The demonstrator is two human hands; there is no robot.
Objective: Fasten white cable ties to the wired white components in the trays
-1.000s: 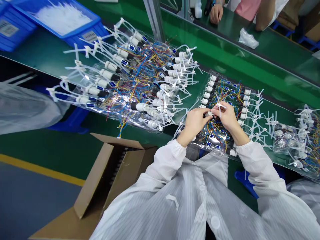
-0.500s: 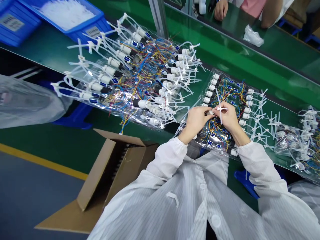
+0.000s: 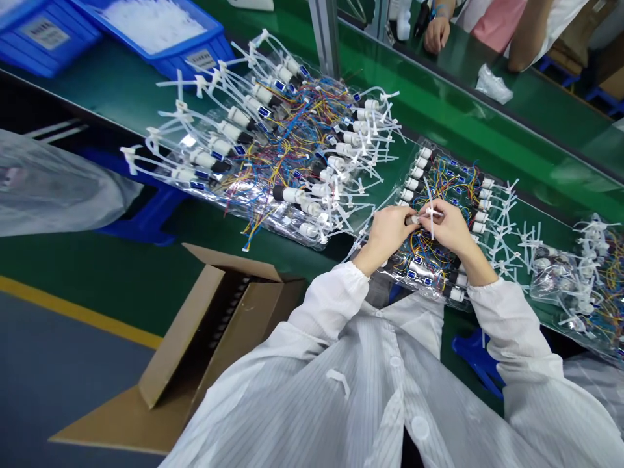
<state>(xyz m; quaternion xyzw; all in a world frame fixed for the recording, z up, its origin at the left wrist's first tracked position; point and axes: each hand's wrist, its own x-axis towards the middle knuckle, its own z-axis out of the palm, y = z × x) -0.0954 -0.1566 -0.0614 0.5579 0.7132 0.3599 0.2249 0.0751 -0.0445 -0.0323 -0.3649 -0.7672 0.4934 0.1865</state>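
Note:
My left hand (image 3: 390,231) pinches a small cylindrical part with a white end (image 3: 413,220), mostly hidden by the fingers. Close against it, my right hand (image 3: 449,226) grips a piece of translucent tubing with a white connector (image 3: 431,211), its ends sticking out in a cross. Whether tubing and cylinder are joined, I cannot tell. Both hands are over a clear plastic tray (image 3: 414,281) filled with white-and-black cylindrical parts, small blue boards and coloured wires. White ends of several cylinders (image 3: 418,172) line its left side, and tubing pieces (image 3: 502,224) jut out on the right.
Stacked trays of wired cylinders (image 3: 287,156) cover the bench to the left, near a blue bin (image 3: 195,58) of white pieces. More tubed parts (image 3: 592,279) lie at right. An open cardboard box (image 3: 244,331) stands below. Another person's hand (image 3: 437,34) rests across the bench.
The view has shifted slightly, so the bench contents at left appear further right. Both hands stay together over the tray, with the tubing and cylinder still between the fingers.

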